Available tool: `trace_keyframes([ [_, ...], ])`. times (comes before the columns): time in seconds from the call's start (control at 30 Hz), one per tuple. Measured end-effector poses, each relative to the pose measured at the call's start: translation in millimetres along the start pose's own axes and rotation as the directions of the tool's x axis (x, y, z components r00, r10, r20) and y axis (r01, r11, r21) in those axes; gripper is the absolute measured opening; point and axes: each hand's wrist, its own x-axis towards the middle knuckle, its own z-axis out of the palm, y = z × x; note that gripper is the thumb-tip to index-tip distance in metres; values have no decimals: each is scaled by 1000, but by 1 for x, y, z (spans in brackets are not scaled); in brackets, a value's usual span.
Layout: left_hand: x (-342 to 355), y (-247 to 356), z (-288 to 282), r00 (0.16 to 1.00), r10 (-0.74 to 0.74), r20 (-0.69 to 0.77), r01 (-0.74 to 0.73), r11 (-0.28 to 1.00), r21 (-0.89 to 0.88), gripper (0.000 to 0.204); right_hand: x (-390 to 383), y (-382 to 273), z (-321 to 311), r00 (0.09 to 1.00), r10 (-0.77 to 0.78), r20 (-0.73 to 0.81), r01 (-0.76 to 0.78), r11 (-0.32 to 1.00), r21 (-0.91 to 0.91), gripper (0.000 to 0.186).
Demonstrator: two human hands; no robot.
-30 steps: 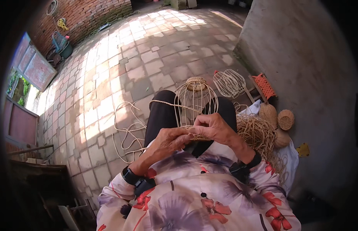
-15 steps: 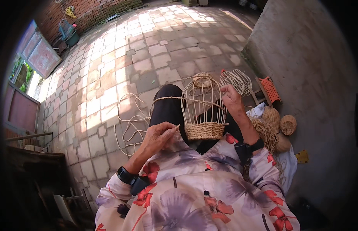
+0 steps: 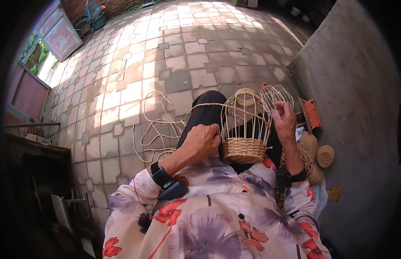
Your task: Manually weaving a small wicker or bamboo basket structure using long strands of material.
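Note:
A partly woven basket (image 3: pixel 244 150) rests at my lap between my knees, its lower band tightly woven. Bare upright stakes rise from the band and curve toward a small woven ring (image 3: pixel 245 97) at the far end. One twisted strand (image 3: pixel 209 104) crosses my left knee and runs over the stakes. Just left of the woven band, my left hand (image 3: pixel 204 139) is closed, knuckles up; whatever its fingers hold is hidden. My right hand (image 3: pixel 285 123) is raised beside the stakes on the right, fingers loosely bent and thumb apart, with nothing visible in it.
Loose cord (image 3: pixel 159 129) lies looped on the paving left of my knee. To the right are a bare stake frame (image 3: pixel 278 96), an orange woven seat (image 3: pixel 312 114), several small woven pieces (image 3: pixel 325 156) and a concrete wall (image 3: pixel 355 86). Dark furniture (image 3: pixel 40 172) stands at left.
My left hand has moved right, toward the woven band, and turned knuckles up. The right hand has come away from the stakes. The whole view has shifted a little.

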Motion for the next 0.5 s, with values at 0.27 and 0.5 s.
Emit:
trace_keyframes([
  [0.27, 20, -10, 10, 892, -157, 424, 434, 561, -705, 14, 3, -105, 19, 796, -490, 356, 553, 828, -96, 12],
  [0.5, 26, -8, 9, 840, -159, 519, 535, 401, -743, 11, -7, -110, 43, 695, -318, 645, 605, 743, -287, 16],
])
